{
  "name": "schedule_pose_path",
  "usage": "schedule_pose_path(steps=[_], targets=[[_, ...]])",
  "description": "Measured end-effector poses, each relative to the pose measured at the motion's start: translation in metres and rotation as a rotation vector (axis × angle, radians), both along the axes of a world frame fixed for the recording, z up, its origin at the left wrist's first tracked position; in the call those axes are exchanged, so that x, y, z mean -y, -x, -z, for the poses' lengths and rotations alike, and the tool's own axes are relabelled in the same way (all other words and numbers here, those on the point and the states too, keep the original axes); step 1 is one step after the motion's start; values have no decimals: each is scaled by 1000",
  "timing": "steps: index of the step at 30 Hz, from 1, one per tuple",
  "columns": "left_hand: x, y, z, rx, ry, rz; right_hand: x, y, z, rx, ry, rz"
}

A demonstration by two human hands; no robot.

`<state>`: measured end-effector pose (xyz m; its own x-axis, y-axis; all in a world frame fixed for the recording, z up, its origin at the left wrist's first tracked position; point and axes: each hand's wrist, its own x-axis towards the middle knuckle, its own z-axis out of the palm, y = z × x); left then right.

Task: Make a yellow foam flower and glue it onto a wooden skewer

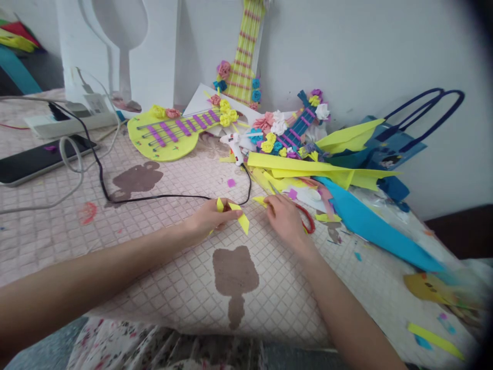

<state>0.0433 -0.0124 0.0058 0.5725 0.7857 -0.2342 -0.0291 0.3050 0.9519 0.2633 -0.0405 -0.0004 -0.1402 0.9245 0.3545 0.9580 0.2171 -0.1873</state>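
Observation:
My left hand (210, 218) pinches a folded strip of yellow paper (239, 215) just above the pink quilted table cover (185, 288). My right hand (285, 221) rests palm down beside it, fingers curled over red-handled scissors (308, 220); its fingertips touch a small yellow paper scrap (260, 201). The two hands are a few centimetres apart.
A white glue gun (234, 144) with a black cord (154, 198) lies behind my hands. Yellow and blue paper sheets (346, 174) pile up at the right, next to a blue bag (400, 144). Paper guitars (173, 132) with flowers lean at the wall. A phone (34, 160) and power strip (65, 123) lie left.

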Motion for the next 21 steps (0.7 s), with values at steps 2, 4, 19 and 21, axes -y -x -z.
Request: schedule_pose_path(steps=[2,4,19,21], targets=[[0,0,0,3,-5,6,1,5,-1,-264,23,21],[1,0,0,1,-17,12,4,14,-2,-609,144,-2],[-4,1,1,-58,-92,-17,18,49,-5,-1089,290,-148],[-5,1,2,-70,-108,-24,20,50,-7,-979,264,-173]])
